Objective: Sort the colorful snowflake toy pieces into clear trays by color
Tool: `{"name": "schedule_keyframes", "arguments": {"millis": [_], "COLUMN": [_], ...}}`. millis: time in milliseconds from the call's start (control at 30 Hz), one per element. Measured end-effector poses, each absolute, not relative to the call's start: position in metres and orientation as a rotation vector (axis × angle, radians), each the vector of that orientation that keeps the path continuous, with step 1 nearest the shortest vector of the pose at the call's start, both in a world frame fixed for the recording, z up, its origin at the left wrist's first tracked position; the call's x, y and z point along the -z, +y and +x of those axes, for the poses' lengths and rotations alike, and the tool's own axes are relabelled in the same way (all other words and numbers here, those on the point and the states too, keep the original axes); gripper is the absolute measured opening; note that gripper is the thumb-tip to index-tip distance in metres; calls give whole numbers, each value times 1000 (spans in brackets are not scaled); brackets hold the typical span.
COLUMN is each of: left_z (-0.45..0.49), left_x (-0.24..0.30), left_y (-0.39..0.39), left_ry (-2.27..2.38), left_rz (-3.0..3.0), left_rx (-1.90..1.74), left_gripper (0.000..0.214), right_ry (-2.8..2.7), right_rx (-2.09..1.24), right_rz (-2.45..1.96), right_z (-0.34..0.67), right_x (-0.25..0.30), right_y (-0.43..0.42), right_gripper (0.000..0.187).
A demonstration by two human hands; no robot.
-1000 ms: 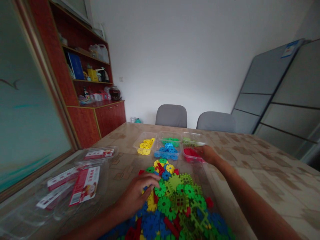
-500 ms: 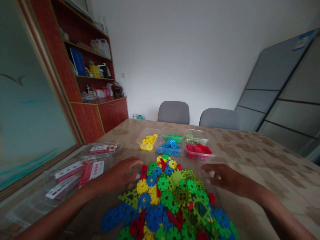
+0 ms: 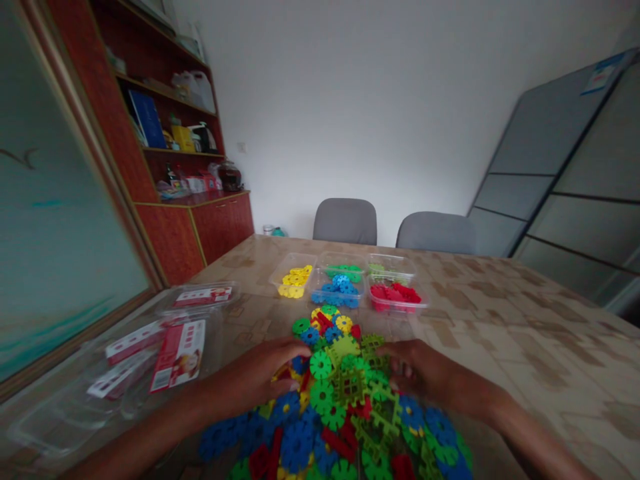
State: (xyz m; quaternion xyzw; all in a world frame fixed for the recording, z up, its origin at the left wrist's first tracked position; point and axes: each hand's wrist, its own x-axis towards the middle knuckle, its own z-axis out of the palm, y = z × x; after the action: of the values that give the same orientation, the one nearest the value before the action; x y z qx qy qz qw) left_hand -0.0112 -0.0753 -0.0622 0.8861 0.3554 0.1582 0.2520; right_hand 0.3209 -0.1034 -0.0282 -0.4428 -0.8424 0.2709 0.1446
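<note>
Plastic pile (image 3: 323, 397) between both hands: left hand (image 3: 265, 367) has thumb and fingers parted at its left edge; right hand (image 3: 425, 367) curled, hold unclear, nearer the olive lattice piece (image 3: 371, 347). Pile narrows forward toward clear tubs (image 3: 400, 308) on tabletop (image 3: 475, 300).

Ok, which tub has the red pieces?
The near right tub; its pieces are red, while the other tubs hold yellow, blue or green ones.

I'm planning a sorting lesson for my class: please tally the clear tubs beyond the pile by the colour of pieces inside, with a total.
Yellow-piece tub: 1
Green-piece tub: 1
Blue-piece tub: 1
Lime-piece tub: 1
Red-piece tub: 1
Total: 5
</note>
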Motion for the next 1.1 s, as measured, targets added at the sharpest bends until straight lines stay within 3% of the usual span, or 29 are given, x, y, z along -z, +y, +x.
{"name": "schedule_keyframes", "arguments": {"millis": [167, 367, 600, 900, 1100], "left_z": [-11, -13, -3, 4, 30], "left_x": [54, 44, 51, 50, 51], "left_y": [-74, -73, -81, -85, -113], "left_ry": [1030, 1038, 904, 885, 822], "left_rz": [2442, 2466, 2489, 2502, 2622], "left_rx": [-471, -478, -472, -518, -518], "left_gripper": [38, 28, 24, 19, 35], "right_ry": [-2455, -2644, -2538, -2474, -2530], "right_rx": [-589, -602, -557, -1032, -878], "right_rz": [-1230, -917, -956, -1111, -1256], "right_z": [315, 293, 278, 312, 311], "right_x": [24, 27, 34, 19, 20], "right_y": [-101, -118, -113, -111, -116], "right_gripper": [21, 51, 16, 25, 29]}}
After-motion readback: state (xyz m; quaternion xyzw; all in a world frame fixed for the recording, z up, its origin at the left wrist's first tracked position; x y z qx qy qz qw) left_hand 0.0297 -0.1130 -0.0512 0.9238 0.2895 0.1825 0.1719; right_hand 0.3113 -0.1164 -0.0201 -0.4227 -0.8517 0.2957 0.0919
